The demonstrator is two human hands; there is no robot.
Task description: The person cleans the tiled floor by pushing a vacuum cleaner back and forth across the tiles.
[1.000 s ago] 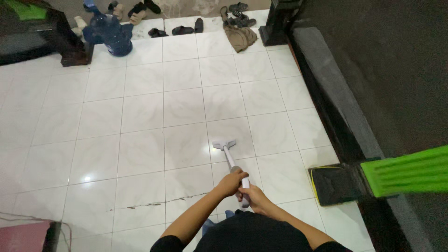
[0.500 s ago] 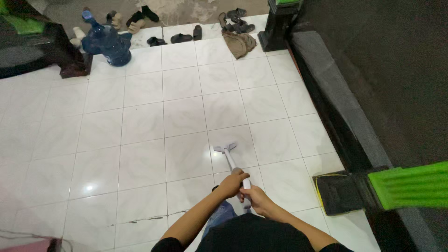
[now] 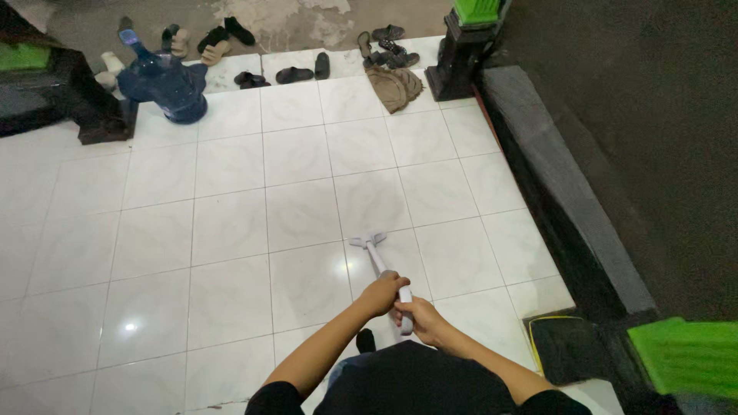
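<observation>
White plastic mop handle (image 3: 382,269) runs from both hands down and forward to a small flat T-shaped head (image 3: 367,241), which rests on the glossy white floor tiles (image 3: 231,223) just ahead of the person. Left hand (image 3: 380,293) is closed around the shaft on the higher, forward side; right hand (image 3: 419,319) is wrapped shut around the grip end, close to the body. Hands touch, stacked along the shaft: a two-handed hold that likely gives leverage to push the head flat over the tiles. Handle tilts steeply, so the head stays near the feet.

Right of the hands, a dark doormat (image 3: 565,346) with a yellow edge lies against a black raised ledge (image 3: 553,177). Far edge of the tiles: blue water jug (image 3: 157,77) lying tilted, brown cloth (image 3: 393,86), several sandals (image 3: 296,74) lined off the tiled area.
</observation>
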